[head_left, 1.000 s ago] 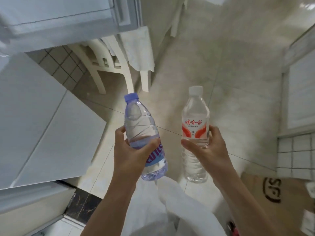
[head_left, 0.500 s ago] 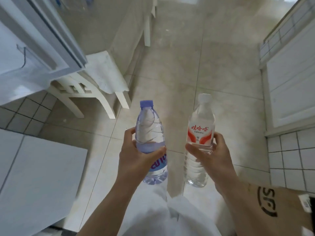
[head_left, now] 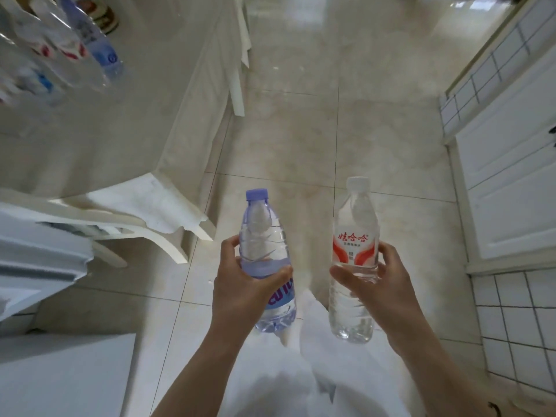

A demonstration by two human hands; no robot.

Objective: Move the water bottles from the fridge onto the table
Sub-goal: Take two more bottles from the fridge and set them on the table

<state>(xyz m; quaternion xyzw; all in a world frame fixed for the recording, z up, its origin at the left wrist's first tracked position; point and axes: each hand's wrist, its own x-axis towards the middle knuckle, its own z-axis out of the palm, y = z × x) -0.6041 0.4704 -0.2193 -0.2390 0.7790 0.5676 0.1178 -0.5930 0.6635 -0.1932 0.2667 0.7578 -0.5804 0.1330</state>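
Note:
My left hand (head_left: 245, 284) grips a bluish water bottle (head_left: 264, 245) with a purple cap, held upright over the floor. My right hand (head_left: 379, 284) grips a clear water bottle (head_left: 355, 254) with a white cap and a red label, also upright. The beige table (head_left: 120, 124) lies to the upper left, with several water bottles (head_left: 75, 46) standing on it at the far left.
A white chair (head_left: 144, 218) stands by the table's near corner. An open white fridge door (head_left: 39, 260) juts in at the left, with a white surface (head_left: 60, 374) below it. White cabinets (head_left: 511, 176) and a tiled wall (head_left: 517, 320) line the right. Tiled floor (head_left: 331, 115) stretches ahead.
The view has swung up and left, away from the fridge toward the table, whose top and bottles now show. Both hands still hold their bottles in front of me.

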